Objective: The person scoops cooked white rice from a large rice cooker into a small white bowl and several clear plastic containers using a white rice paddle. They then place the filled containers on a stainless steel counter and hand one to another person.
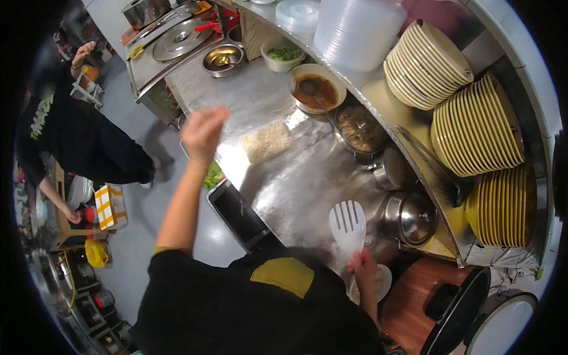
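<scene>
My right hand (363,264) grips the handle of a white slotted plastic spatula (348,224), its slotted head over the near part of the steel counter (306,186). My left hand (205,131) is raised near the counter's left edge, blurred, its fingers bunched; whether it holds anything cannot be told. To the right of it, a rectangular container of cooked rice (265,141) stands on the counter. Beyond stands a bowl of reddish-brown sauce (326,84) with a ladle in it. A white bowl (384,282) is partly hidden behind my right forearm.
Lidded pots (415,219) line the counter's right side below a shelf with stacked yellow bowls (477,126) and clear plastic containers (357,33). A rice cooker (426,301) stands open at lower right. A black tray (239,215) adjoins the counter. A co-worker (84,128) is at left.
</scene>
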The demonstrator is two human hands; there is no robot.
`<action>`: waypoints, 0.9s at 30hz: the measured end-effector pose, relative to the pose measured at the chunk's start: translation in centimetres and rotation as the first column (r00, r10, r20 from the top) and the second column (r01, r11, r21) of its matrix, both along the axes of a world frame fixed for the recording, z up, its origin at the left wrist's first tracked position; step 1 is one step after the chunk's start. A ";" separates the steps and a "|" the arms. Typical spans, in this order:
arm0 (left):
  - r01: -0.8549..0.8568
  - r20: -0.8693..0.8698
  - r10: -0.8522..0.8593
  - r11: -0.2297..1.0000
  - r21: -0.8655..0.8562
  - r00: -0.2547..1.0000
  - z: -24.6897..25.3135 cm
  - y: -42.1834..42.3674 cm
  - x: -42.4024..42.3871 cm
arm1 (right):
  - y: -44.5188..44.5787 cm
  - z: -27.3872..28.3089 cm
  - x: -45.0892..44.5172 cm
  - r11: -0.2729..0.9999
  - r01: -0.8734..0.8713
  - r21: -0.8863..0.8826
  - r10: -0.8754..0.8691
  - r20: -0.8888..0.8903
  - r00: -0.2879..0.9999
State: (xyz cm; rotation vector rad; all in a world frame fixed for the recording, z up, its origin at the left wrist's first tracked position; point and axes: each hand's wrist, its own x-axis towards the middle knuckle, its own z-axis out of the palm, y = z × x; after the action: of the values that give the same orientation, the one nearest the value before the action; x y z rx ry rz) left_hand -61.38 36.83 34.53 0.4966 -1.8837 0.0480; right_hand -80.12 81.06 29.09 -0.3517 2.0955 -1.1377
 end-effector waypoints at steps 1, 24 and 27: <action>0.028 0.020 -0.031 0.991 0.133 0.999 -3.0 1.1 -0.1 | -0.2 -0.1 -0.5 1.000 -0.023 0.014 0.023 -0.004 1.000; 0.357 -0.343 -0.369 0.929 -0.101 0.864 16.2 3.4 -13.7 | -0.1 3.6 -0.8 0.986 -0.001 -0.168 -0.002 -0.018 1.000; 0.272 -0.481 -0.364 0.929 -0.252 0.798 26.6 -0.2 -20.2 | 1.8 6.5 0.6 0.992 0.076 -0.103 -0.086 -0.098 0.991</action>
State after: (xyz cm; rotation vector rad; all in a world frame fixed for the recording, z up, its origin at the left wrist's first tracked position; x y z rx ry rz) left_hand -81.58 36.66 61.17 0.0479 -1.3837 -0.1390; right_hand -79.57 82.84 35.60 -0.3826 2.1638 -1.2998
